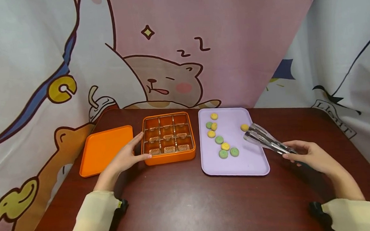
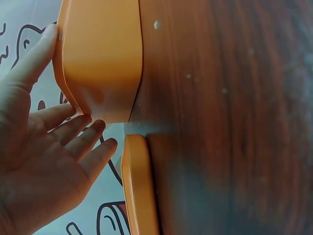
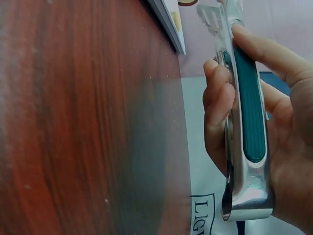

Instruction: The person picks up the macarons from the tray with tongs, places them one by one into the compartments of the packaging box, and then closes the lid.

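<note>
My right hand grips a pair of metal tongs with green grip strips, fingers and thumb wrapped about the handles. The clear tips of the tongs reach over the right side of a lilac tray, close beside a lone yellow round piece. My left hand, fingers spread and fairly straight, touches the near left corner of an orange box. Its thumb lies along the front rim. Inside the box sits a clear insert divided into several compartments with no pieces in them.
Several green round pieces and yellow round pieces lie along the tray's left and middle. A flat orange lid lies left of the box. All stand on a dark wooden table, with a printed curtain behind.
</note>
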`<action>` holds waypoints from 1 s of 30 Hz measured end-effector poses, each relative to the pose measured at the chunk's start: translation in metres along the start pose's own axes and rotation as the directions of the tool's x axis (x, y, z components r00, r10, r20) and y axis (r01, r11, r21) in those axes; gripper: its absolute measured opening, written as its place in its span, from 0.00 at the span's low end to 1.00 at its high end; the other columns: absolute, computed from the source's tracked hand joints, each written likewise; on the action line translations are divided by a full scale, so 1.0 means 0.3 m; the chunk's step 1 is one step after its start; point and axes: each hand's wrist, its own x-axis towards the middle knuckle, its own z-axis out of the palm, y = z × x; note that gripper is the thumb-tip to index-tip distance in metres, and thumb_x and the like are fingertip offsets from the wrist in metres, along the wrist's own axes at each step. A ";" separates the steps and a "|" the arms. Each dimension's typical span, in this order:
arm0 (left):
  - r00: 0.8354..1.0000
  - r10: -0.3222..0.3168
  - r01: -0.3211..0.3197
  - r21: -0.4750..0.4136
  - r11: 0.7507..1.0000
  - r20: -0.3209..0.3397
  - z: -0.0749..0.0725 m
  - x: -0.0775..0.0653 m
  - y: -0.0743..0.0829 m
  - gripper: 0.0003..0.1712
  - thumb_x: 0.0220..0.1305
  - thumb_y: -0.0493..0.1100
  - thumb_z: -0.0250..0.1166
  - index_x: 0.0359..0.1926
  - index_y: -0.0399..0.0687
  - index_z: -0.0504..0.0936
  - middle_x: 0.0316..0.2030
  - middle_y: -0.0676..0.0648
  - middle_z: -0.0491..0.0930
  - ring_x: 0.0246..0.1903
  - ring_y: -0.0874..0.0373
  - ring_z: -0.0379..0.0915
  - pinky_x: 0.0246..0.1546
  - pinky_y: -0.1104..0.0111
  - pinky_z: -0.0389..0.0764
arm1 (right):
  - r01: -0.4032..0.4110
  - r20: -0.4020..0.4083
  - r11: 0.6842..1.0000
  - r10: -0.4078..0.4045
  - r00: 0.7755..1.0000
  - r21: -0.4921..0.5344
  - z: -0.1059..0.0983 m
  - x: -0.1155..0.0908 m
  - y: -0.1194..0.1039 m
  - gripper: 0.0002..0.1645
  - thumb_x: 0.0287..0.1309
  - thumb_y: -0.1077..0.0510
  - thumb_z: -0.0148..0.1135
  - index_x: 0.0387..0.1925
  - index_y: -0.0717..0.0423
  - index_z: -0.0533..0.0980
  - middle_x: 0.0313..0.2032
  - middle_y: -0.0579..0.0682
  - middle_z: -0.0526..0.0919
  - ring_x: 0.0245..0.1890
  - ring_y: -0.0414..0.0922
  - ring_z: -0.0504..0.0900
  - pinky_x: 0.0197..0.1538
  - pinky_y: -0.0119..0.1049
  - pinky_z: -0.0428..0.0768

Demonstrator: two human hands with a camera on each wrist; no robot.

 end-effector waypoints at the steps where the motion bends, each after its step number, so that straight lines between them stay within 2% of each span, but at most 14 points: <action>1: 1.000 -0.002 0.002 0.000 1.000 -0.001 -0.001 -0.001 0.001 0.56 0.61 0.54 0.71 0.79 0.43 0.47 0.80 0.39 0.44 0.77 0.36 0.41 0.72 0.37 0.52 | 0.012 -0.001 1.000 -0.012 1.000 0.008 0.006 -0.002 -0.005 0.30 0.63 0.52 0.67 0.61 0.64 0.73 0.32 0.43 0.82 0.26 0.41 0.80 0.29 0.33 0.80; 4: 1.000 -0.001 0.001 0.000 1.000 -0.006 -0.003 -0.003 0.002 0.56 0.61 0.53 0.71 0.79 0.43 0.48 0.80 0.39 0.44 0.77 0.35 0.41 0.72 0.36 0.52 | 0.045 -0.010 0.999 -0.045 0.999 0.009 0.019 -0.007 -0.021 0.28 0.62 0.53 0.68 0.59 0.63 0.75 0.33 0.43 0.84 0.26 0.41 0.81 0.29 0.33 0.79; 12: 1.000 0.005 -0.005 0.002 1.000 -0.009 -0.006 -0.003 0.002 0.56 0.61 0.53 0.72 0.79 0.44 0.49 0.80 0.40 0.45 0.77 0.36 0.41 0.72 0.37 0.51 | 0.099 -0.024 0.992 -0.101 0.995 -0.079 0.048 -0.002 -0.038 0.24 0.58 0.54 0.71 0.54 0.59 0.81 0.41 0.50 0.87 0.33 0.29 0.77 0.34 0.24 0.74; 21: 0.999 0.036 -0.036 0.005 0.999 0.011 0.002 0.001 0.000 0.57 0.59 0.54 0.72 0.79 0.46 0.49 0.79 0.40 0.46 0.77 0.36 0.42 0.72 0.37 0.51 | 0.230 -0.056 0.960 -0.241 0.969 -0.161 0.082 0.002 -0.040 0.18 0.50 0.56 0.76 0.46 0.53 0.86 0.37 0.45 0.88 0.33 0.27 0.77 0.35 0.22 0.75; 25: 0.998 0.052 -0.051 -0.011 0.999 0.020 -0.001 0.001 0.002 0.56 0.60 0.53 0.72 0.79 0.46 0.49 0.79 0.41 0.46 0.77 0.37 0.42 0.73 0.37 0.50 | 0.249 -0.068 0.944 -0.269 0.961 -0.216 0.100 0.004 -0.045 0.16 0.48 0.58 0.77 0.42 0.52 0.87 0.35 0.44 0.88 0.32 0.28 0.76 0.35 0.24 0.76; 30: 0.998 0.050 -0.049 -0.017 0.999 0.026 -0.002 0.002 0.003 0.56 0.60 0.53 0.72 0.79 0.47 0.49 0.80 0.41 0.46 0.78 0.37 0.42 0.73 0.37 0.50 | 0.250 -0.106 0.928 -0.288 0.952 -0.275 0.106 0.005 -0.054 0.15 0.46 0.61 0.78 0.39 0.52 0.88 0.30 0.41 0.85 0.29 0.30 0.72 0.31 0.26 0.72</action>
